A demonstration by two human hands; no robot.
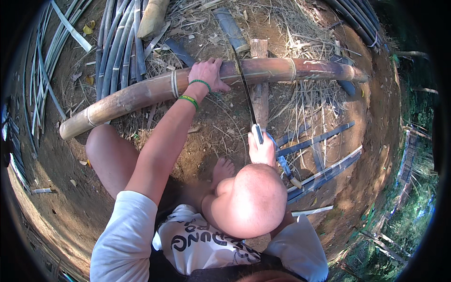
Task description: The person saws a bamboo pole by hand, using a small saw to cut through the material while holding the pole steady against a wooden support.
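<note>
A thick brown bamboo pole [141,96] lies crosswise in front of me, with pale rings at its joints. My left hand [205,75] grips it from above, left of the middle, the thumb pointing right. My right hand [262,151] is closed around the pale handle of a saw [247,91]. The saw's long, narrow dark blade runs away from me across the top of the pole, just right of my left hand. From this view I cannot tell how deep the blade sits in the bamboo. My raised knee partly hides my right forearm.
A wooden block [260,101] lies under the pole. Dark bamboo lengths [117,51] are stacked at far left, beside thin split strips [44,70]. Shorter bamboo pieces [319,138] lie to the right. A dark pole bundle [357,21] rests at far right. Dry shavings litter the dirt.
</note>
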